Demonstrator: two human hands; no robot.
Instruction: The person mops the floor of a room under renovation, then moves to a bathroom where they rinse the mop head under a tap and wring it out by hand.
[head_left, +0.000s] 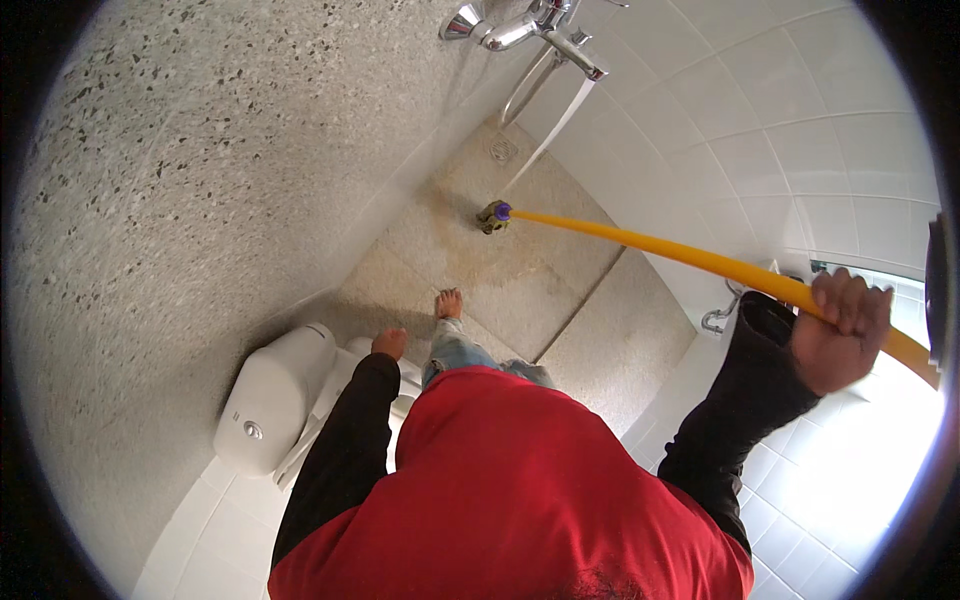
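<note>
My right hand (844, 330) grips the upper part of a long yellow pole (660, 246). At its far end is a purple socket (503, 213) with a small, dirty greenish-brown head (489, 218), a mop or a brush, resting on the wet floor (517, 262). Close behind that head, a stream of water (551, 131) from the chrome mixer tap (581, 56) comes down. My left hand (389, 343) hangs low by the toilet, away from the pole. I cannot make out its fingers clearly.
A white toilet cistern (277, 401) with a push button stands on the left against a speckled wall (187, 165). A round floor drain (501, 148) lies in the far corner. White tiles (757, 142) cover the right wall, with a chrome drain pipe (716, 319) below my right arm.
</note>
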